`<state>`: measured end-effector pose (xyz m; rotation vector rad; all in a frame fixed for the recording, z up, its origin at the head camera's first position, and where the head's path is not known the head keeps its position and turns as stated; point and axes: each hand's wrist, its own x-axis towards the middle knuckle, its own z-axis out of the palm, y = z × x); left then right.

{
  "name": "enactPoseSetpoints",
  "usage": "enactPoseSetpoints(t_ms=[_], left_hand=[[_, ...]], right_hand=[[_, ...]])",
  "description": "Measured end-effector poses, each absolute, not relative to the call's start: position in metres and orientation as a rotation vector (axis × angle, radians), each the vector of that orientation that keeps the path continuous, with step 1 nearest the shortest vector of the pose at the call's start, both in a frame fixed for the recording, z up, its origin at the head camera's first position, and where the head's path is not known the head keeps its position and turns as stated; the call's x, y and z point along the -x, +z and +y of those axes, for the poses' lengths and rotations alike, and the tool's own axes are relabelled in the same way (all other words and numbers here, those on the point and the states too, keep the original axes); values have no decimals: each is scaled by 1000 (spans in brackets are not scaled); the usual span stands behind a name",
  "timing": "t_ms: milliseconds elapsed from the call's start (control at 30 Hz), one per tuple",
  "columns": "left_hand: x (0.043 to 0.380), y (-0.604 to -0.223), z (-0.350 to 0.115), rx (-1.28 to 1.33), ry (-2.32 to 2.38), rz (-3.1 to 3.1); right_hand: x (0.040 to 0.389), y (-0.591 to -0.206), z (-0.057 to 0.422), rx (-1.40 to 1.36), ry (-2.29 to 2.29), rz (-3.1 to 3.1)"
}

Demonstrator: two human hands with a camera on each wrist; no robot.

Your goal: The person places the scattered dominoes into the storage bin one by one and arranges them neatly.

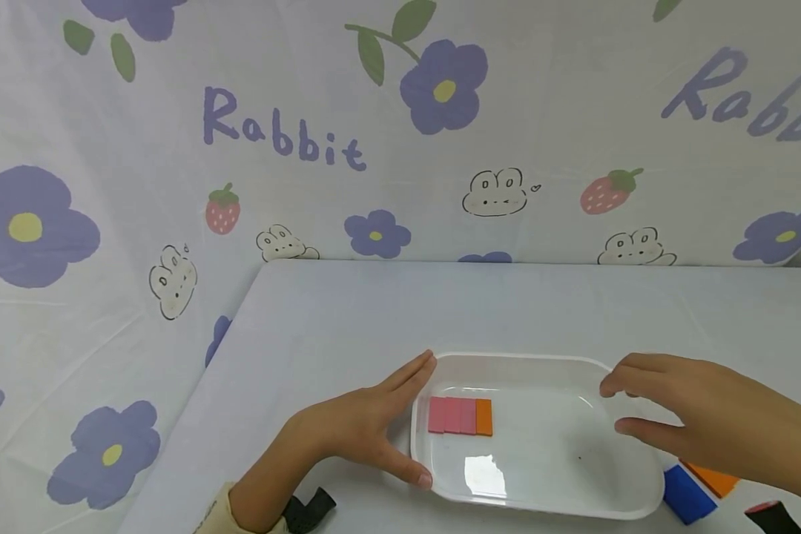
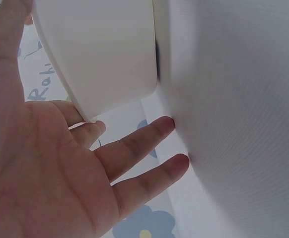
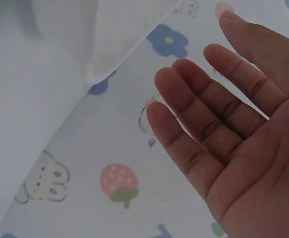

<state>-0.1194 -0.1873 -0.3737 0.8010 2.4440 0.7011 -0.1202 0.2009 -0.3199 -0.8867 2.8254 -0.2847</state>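
A white rectangular tray (image 1: 541, 486) with rounded corners stands on the table. At its left inside lie three pink square tiles (image 1: 452, 415) and one orange tile (image 1: 483, 417), side by side in a row. My left hand (image 1: 357, 430) spreads around the tray's left end, its thumb and fingertips right at the rim. In the left wrist view two fingertips (image 2: 165, 123) reach down to the white table surface. Over the tray's right end hovers my right hand (image 1: 687, 400), fingers loosely bent and nothing in them; the right wrist view shows its bare palm (image 3: 263, 173).
Beside the tray's lower right corner are blue tiles (image 1: 687, 493) and orange tiles (image 1: 714, 478), partly under the right forearm. A black strap (image 1: 307, 512) shows by the left wrist, and a black piece (image 1: 773, 517) by the right. A rabbit-print cloth (image 1: 541, 111) hangs behind the table.
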Motion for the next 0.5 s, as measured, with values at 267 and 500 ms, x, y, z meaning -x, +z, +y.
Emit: enactPoseSetpoints(t_ms=[267,500], left_hand=[[119,-373,-186,-782,713,2428],[118,-374,-184,-774,721,2421]], right_hand=[[112,-332,232,831,-282,2941],[113,-347,261,736,-217,2958]])
